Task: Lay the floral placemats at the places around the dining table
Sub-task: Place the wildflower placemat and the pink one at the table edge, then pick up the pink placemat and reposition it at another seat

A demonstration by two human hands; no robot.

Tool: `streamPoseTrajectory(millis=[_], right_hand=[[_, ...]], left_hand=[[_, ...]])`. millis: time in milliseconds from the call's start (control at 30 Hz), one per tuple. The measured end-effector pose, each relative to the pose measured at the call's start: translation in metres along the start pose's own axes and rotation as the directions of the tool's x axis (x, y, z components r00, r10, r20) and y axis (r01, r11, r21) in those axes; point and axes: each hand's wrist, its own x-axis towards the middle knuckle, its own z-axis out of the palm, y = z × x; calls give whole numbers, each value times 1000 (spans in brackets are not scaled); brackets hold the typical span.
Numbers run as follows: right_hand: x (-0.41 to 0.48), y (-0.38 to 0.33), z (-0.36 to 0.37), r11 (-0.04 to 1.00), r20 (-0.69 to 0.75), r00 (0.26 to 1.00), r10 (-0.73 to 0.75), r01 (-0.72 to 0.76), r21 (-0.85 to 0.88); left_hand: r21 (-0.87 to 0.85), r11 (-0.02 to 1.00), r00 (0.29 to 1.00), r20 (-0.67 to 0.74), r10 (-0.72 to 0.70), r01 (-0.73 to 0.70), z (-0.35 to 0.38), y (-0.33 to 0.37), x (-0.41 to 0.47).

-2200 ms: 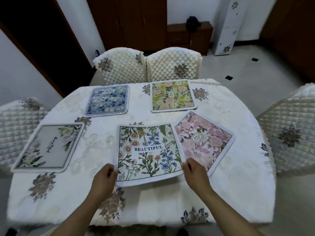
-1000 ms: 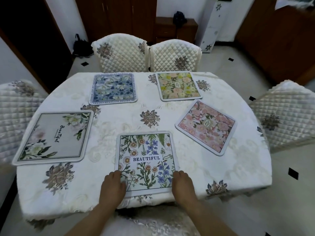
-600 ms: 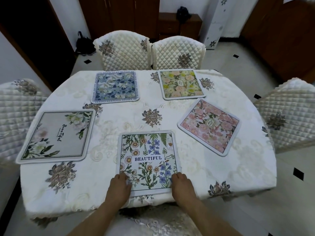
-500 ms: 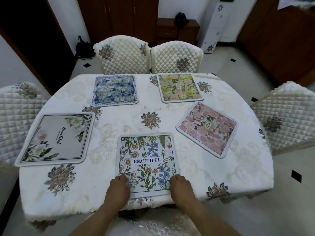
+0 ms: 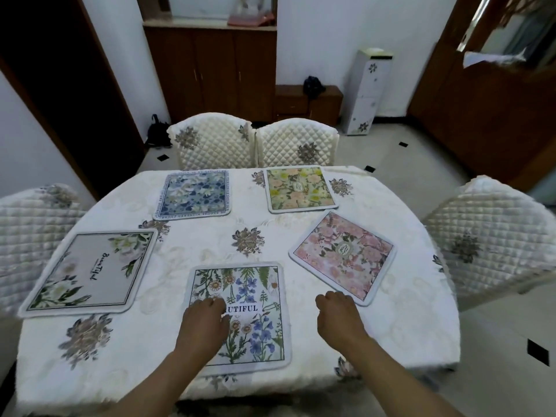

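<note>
Several floral placemats lie flat on the white tablecloth (image 5: 415, 320). The wildflower mat (image 5: 255, 314) printed "BEAUTIFUL" sits at the near edge. My left hand (image 5: 204, 322) hovers over its left half with fingers curled, covering part of the word. My right hand (image 5: 340, 316) is loosely curled over the bare cloth, right of that mat and just short of the pink mat (image 5: 343, 255). A grey mat (image 5: 90, 270) lies at the left, a blue mat (image 5: 194, 194) and a yellow mat (image 5: 299, 189) at the far side. Neither hand holds anything.
Quilted cream chairs stand around the table: two at the far side (image 5: 210, 141) (image 5: 296, 142), one at the left (image 5: 27, 218), one at the right (image 5: 487, 236). Dark wooden cabinets (image 5: 210, 70) and a white floral unit (image 5: 365, 91) line the back wall.
Both hands have let go of the wildflower mat's near corners and risen forward; the left is now over the mat, the right has gone toward the pink mat. The view has tilted up.
</note>
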Motion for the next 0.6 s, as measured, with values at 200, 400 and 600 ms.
streamPoseTrajectory(millis=[200,400,600], right_hand=[[-7,104,-8,994,-4,994,-111,111,21],[5,216,-44,974,11,974,-226,226,-5],[34,258,-85,936,-26,936,-350,348,-52]], left_hand=[[-22,997,996,-60,-71,70,19,107,3],[-57,983,979,-90,-181,177,24,215,0],[-47,972,959,-158,-236,231,11,253,3]])
